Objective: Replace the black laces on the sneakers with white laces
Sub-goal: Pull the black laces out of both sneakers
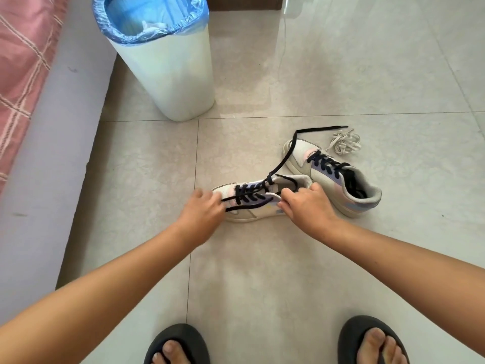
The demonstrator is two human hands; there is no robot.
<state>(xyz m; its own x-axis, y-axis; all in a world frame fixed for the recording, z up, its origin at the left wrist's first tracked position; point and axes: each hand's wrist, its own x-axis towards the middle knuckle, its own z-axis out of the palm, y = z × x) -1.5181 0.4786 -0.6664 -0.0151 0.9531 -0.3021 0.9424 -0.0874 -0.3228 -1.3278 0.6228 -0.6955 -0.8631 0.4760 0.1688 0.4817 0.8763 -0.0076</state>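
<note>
Nearest the camera, two feet in black rubber slippers (181, 342) stand on the glossy beige tiled floor (262, 271). Beyond them, the left hand (202, 208) pinches a loose black lace (252, 204) at the toe of the near white-and-lilac sneaker (262, 206), which lies across the floor, toe to the left. The right hand (304, 206) grips that sneaker's collar, fingers curled. Its other lace end trails over the second matching sneaker (333, 177) just behind, black-laced. A bundle of white laces (345, 143) lies beside that. Farthest, a white plastic bin (168, 74) with blue liner holds crumpled white paper (153, 26).
</note>
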